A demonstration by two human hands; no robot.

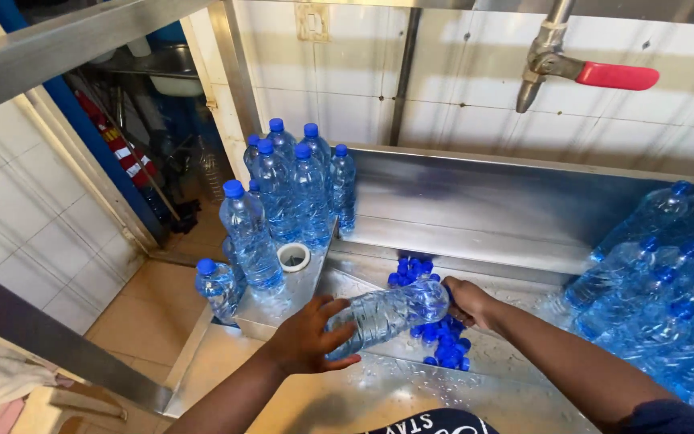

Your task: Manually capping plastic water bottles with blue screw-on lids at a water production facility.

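The left hand [303, 341] has its grip wrapped around the body of a clear water bottle [383, 313] lying sideways above the wet steel counter [475, 217], while the right hand [467, 301] closes on its neck end — the fingers there are hidden, so a cap cannot be made out. Just beyond the right grip lies a heap of loose blue caps [439, 341]. Capped bottles [283, 189] stand past the left grip; more lie stacked [668, 281] to the right. Capping seems in hand — a firm twist looks called for.
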